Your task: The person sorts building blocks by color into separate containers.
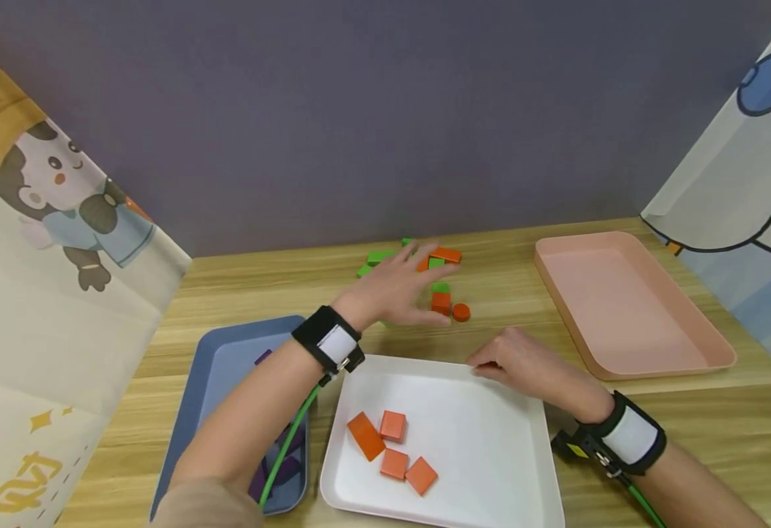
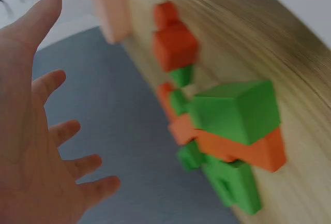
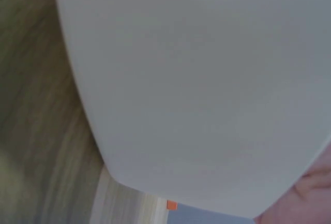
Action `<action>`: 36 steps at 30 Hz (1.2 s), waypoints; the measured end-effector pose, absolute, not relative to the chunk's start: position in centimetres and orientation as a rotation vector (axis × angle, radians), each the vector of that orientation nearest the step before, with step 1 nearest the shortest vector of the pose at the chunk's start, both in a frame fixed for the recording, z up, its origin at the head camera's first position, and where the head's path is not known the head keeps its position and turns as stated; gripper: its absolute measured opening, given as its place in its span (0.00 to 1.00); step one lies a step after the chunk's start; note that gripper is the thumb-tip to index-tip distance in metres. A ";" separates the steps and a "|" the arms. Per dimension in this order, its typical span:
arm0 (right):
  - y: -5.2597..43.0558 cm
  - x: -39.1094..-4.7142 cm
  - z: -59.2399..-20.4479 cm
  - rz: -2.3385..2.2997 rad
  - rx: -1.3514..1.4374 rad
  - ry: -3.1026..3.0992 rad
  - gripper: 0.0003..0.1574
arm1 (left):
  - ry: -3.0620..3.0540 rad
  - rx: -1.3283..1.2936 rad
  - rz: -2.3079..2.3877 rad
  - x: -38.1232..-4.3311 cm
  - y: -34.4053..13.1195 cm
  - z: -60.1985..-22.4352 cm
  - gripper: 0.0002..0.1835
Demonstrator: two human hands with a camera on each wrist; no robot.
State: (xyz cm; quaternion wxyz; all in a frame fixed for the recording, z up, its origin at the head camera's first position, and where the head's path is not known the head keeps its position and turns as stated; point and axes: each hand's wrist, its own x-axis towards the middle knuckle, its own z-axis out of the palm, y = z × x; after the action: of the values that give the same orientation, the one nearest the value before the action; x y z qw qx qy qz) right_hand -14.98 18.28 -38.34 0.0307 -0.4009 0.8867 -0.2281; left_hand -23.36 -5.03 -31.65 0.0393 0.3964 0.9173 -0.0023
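Observation:
My left hand (image 1: 398, 290) is held over a cluster of green and orange blocks at the back of the table, fingers spread and nothing in them. In the left wrist view a large green block (image 2: 235, 110) sits on an orange one (image 2: 269, 149), with smaller green pieces alongside. An orange block (image 1: 441, 303) and a round orange piece (image 1: 461, 312) lie near my left thumb. My right hand (image 1: 524, 363) pinches the far rim of the white tray (image 1: 484, 455), close to its far right corner. Several orange blocks (image 1: 393, 426) lie in that tray's left half.
A blue tray (image 1: 240, 359) with purple blocks (image 1: 286, 469) stands to the left, partly hidden under my left forearm. The pink tray (image 1: 623, 293) is at the right. A dark wall (image 1: 385, 132) rises behind the table, with printed panels at both sides. Green cables run from both wrists.

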 end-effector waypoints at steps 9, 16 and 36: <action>18.1 -14.9 -38.2 -0.708 -1.231 2.727 0.05 | 2.595 1.220 -0.050 -25.2 -3.8 -34.5 0.33; 18.2 -14.9 -38.3 -0.731 -1.224 2.736 0.05 | 2.508 1.370 -0.023 -25.3 -3.4 -35.6 0.24; 18.1 -14.7 -38.2 -0.734 -1.207 2.719 0.06 | 2.648 1.349 0.173 -23.7 -5.8 -31.9 0.15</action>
State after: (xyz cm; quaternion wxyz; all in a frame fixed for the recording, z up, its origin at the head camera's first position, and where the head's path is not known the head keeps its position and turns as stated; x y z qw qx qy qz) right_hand -14.74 18.11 -38.20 0.0390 -0.3937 0.8867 -0.2393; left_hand -23.66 -5.83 -31.89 0.0824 0.4515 0.8865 0.0579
